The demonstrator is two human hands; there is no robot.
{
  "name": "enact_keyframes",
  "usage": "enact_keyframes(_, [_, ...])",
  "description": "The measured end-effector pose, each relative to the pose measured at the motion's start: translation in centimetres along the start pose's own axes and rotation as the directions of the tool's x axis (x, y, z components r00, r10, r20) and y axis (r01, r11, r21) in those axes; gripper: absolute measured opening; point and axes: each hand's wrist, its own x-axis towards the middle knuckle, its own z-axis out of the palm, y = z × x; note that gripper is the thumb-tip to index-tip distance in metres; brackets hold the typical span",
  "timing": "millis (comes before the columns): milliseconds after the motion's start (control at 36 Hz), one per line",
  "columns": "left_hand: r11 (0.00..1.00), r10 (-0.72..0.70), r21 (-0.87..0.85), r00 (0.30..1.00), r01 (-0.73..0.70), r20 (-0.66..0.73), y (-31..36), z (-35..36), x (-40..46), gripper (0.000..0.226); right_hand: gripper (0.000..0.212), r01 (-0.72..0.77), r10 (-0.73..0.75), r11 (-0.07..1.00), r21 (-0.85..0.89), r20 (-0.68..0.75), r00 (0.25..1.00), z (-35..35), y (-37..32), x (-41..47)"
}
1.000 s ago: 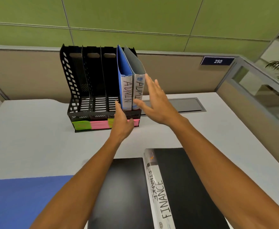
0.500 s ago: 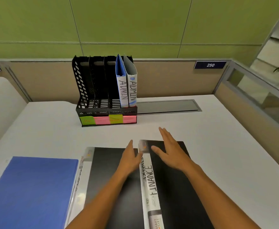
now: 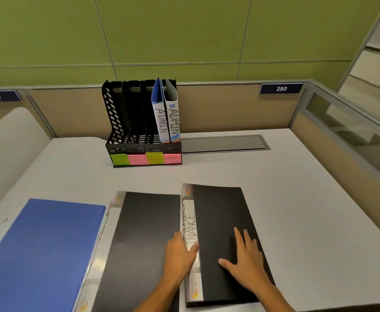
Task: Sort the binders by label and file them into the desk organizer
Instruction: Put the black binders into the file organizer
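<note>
Two ADMIN binders [image 3: 167, 118] already upright in desk organizer [image 3: 117, 122], rightmost slot. FINANCE binder [image 3: 220, 221] flat, near side of organizer. Left hand [image 3: 180, 255] grips its spine; right hand [image 3: 247, 260] flat, fingers spread, on cover. Likely step: picking up. Next: lift, stand upright, find matching slot.

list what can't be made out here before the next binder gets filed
Head view only:
- Writing on the green and pink sticky labels of the black slotted desk organizer: too small and blurred.
- Spine text of the middle black binder and the blue binder: seen edge-on, smeared.
- First letters of the FINANCE black binder: blurred, partly covered by the left hand.
- Near ends of all three binders: cut off by the bottom edge.
</note>
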Motion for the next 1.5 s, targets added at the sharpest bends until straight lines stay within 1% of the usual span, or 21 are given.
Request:
enact_keyframes(56, [1.0,0.0,0.021,1.0,0.0,-0.015,0.3,0.6,-0.6,0.035,0.109,-0.012,0.012,1.0,0.02,0.016,1.0,0.7,0.1,-0.5])
enact_keyframes(139, [1.0,-0.019,0.019,0.999,0.02,-0.036,0.7,1.2,-0.9,0.046,0.099,0.004,-0.006,0.999,0.053,0.022,1.0,1.2,0.2,-1.2])
enact_keyframes(278, [0.992,-0.123,0.002,0.989,0.124,-0.077,1.7,1.1,-0.7,0.055,0.091,0.04,-0.042,0.997,0.073,0.019,0.999,0.7,0.2,-2.0])
enact_keyframes(361, [0.987,-0.152,0.027,0.981,0.157,-0.121,2.4,1.0,-0.9,0.06,0.089,0.051,-0.054,0.993,0.11,0.023,0.998,0.2,0.3,-2.2])
enact_keyframes(417, [0.987,-0.154,-0.067,0.983,0.148,-0.103,2.8,0.9,-1.2,0.052,0.09,0.061,-0.066,0.985,0.159,0.026,0.997,-0.2,0.5,-2.2])
enact_keyframes(500, [0.945,-0.142,-0.299,0.99,0.133,-0.012,4.1,0.5,-1.9,0.046,0.092,0.082,-0.094,0.958,0.276,0.03,0.995,-0.7,1.0,-2.3])
enact_keyframes(556, [0.912,-0.132,-0.388,0.991,0.132,0.028,5.2,0.2,-2.6,0.047,0.092,0.094,-0.108,0.933,0.348,0.022,0.994,-1.0,1.4,-2.4])
enact_keyframes(611, [0.895,-0.11,-0.43,0.993,0.117,0.043,6.3,-0.1,-3.3,0.049,0.093,0.104,-0.116,0.911,0.4,0.007,0.993,-1.2,1.8,-2.5])
enact_keyframes(722, [0.89,-0.05,-0.452,0.998,0.055,0.022,8.1,-0.7,-4.7,0.052,0.094,0.152,-0.152,0.875,0.459,-0.037,0.988,-2.1,2.1,-2.4])
enact_keyframes(778, [0.892,-0.019,-0.453,0.999,0.004,-0.029,9.0,-1.0,-5.3,0.052,0.091,0.198,-0.192,0.855,0.479,-0.063,0.979,-2.9,2.0,-2.3])
enact_keyframes(889, [0.877,0.02,-0.473,0.99,-0.085,-0.141,10.6,-1.5,-6.1,0.044,0.078,0.269,-0.238,0.791,0.549,-0.128,0.963,-5.2,1.1,-2.1])
enact_keyframes(972, [0.886,0.076,-0.434,0.974,-0.165,-0.215,11.9,-2.1,-6.9,0.041,0.069,0.309,-0.262,0.706,0.638,-0.17,0.95,-7.4,-0.5,-2.4])
enact_keyframes(1056, [0.878,0.155,-0.4,0.947,-0.262,-0.281,13.1,-2.8,-7.2,0.041,0.069,0.332,-0.27,0.636,0.696,-0.203,0.941,-9.7,-2.7,-3.0])
enact_keyframes(1111, [0.856,0.221,-0.392,0.924,-0.337,-0.313,13.9,-3.0,-7.3,0.041,0.072,0.344,-0.278,0.578,0.74,-0.218,0.936,-11.4,-4.3,-3.6])
enact_keyframes(1222, [0.808,0.332,-0.383,0.882,-0.449,-0.334,15.4,-3.3,-7.5,0.045,0.07,0.371,-0.318,0.439,0.818,-0.244,0.916,-14.6,-7.2,-4.8])
enact_keyframes(1278, [0.783,0.377,-0.383,0.864,-0.49,-0.333,15.8,-3.7,-7.2,0.045,0.087,0.424,-0.351,0.436,0.794,-0.283,0.892,-16.0,-8.7,-5.3])
enact_keyframes(1306, [0.772,0.4,-0.382,0.855,-0.508,-0.33,15.9,-3.9,-7.1,0.044,0.096,0.454,-0.37,0.455,0.766,-0.301,0.879,-16.7,-9.5,-5.6])
enact_keyframes(1333, [0.761,0.42,-0.38,0.846,-0.525,-0.329,15.9,-4.3,-6.9,0.042,0.099,0.482,-0.391,0.477,0.735,-0.313,0.865,-17.2,-10.3,-5.8])
enact_keyframes(1361, [0.755,0.433,-0.377,0.839,-0.537,-0.33,15.8,-4.7,-6.7,0.042,0.099,0.503,-0.411,0.497,0.707,-0.319,0.854,-17.7,-11.2,-6.1])
enact_keyframes(1417, [0.747,0.444,-0.379,0.835,-0.546,-0.327,15.5,-5.8,-6.1,0.045,0.091,0.535,-0.434,0.531,0.657,-0.332,0.838,-18.3,-12.9,-6.4])
enact_keyframes(1500, [0.721,0.471,-0.402,0.825,-0.564,-0.313,15.1,-7.9,-5.3,0.045,0.081,0.555,-0.42,0.588,0.588,-0.364,0.831,-18.4,-15.5,-6.3])
